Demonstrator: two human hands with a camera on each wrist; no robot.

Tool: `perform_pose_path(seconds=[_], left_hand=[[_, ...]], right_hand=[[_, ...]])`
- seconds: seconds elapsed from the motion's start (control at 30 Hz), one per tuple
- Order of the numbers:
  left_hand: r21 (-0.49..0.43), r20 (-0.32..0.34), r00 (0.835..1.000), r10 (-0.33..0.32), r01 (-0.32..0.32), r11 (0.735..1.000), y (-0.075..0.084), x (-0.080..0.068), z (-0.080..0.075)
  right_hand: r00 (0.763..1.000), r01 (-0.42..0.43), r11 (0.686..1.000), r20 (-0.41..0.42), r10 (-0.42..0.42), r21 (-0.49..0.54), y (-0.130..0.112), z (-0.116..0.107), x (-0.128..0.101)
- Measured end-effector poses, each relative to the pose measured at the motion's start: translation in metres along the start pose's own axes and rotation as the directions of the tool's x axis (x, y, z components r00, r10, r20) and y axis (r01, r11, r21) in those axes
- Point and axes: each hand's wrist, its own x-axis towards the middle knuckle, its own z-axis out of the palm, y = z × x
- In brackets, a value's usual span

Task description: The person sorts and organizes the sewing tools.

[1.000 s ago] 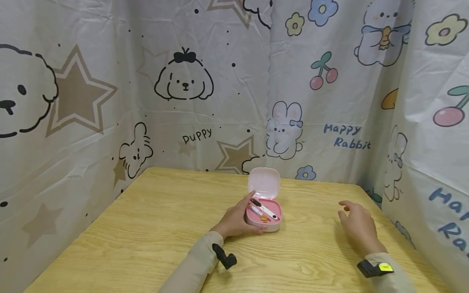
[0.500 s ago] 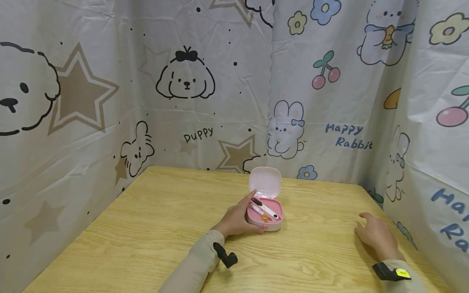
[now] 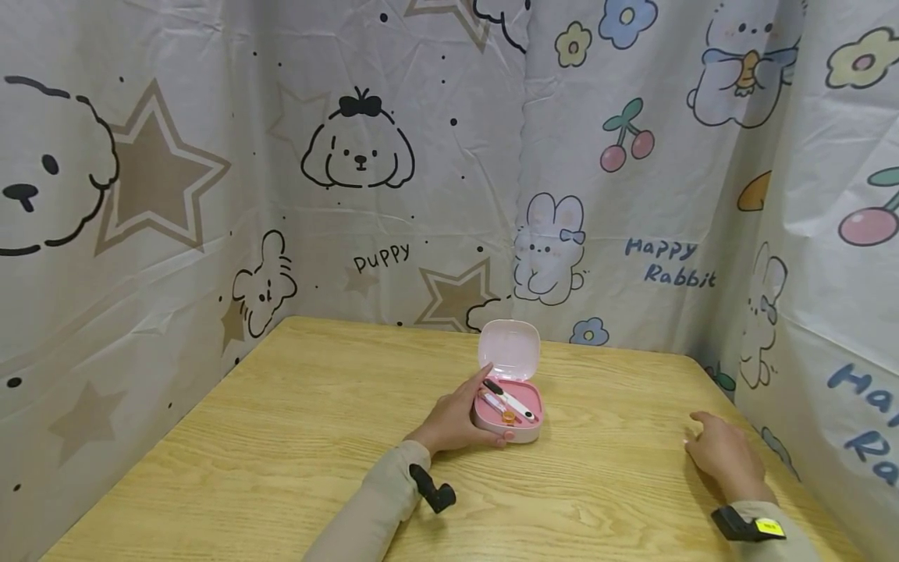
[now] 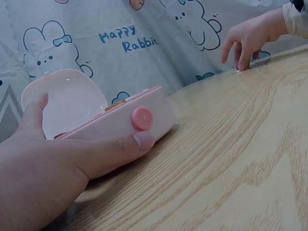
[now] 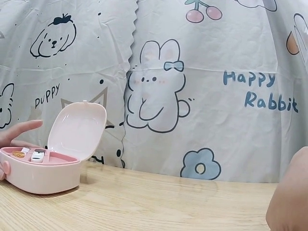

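The left hand [image 3: 453, 421] holds the little pink box [image 3: 507, 421] in the middle of the surface [image 3: 281, 437], keeping it steady with its lid up. The right hand [image 3: 723, 457] rests loose, fingertips down, holding nothing.

Bare counter [image 3: 604, 468] lies between the pink case [image 3: 507, 425] and the right hand [image 3: 723, 457]. The case's raised lid [image 3: 509, 350] blocks its far side, the left hand [image 3: 453, 421] its left. Curtain walls [image 3: 421, 195] close three sides.
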Motion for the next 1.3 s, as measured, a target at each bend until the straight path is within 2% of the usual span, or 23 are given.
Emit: perform_pose_path(seconds=[0.37,0.63,0.87,0.97,1.3], left_hand=[[-0.003,-0.005,1.0,0.0,0.0,1.0,-0.001,0.001,0.002],[0.007,-0.004,1.0,0.01,-0.01,1.0,-0.001,0.002,0.001],[0.016,0.005,1.0,0.001,-0.001,1.0,-0.001,0.001,0.0],[0.013,0.002,1.0,0.002,-0.002,1.0,-0.001,0.001,0.0],[0.012,0.01,1.0,-0.003,0.003,1.0,0.002,-0.001,0.0]], right_hand=[[0.995,0.058,0.998,-0.081,-0.059,-0.015,-0.004,0.006,-0.002],[0.997,0.032,0.999,-0.066,-0.033,-0.011,-0.005,0.015,0.001],[0.991,0.12,0.99,-0.042,-0.124,-0.076,-0.002,0.024,0.005],[0.993,0.115,0.988,-0.028,-0.119,-0.099,-0.002,0.025,0.005],[0.981,0.159,0.978,-0.087,-0.171,-0.133,-0.002,0.025,0.002]])
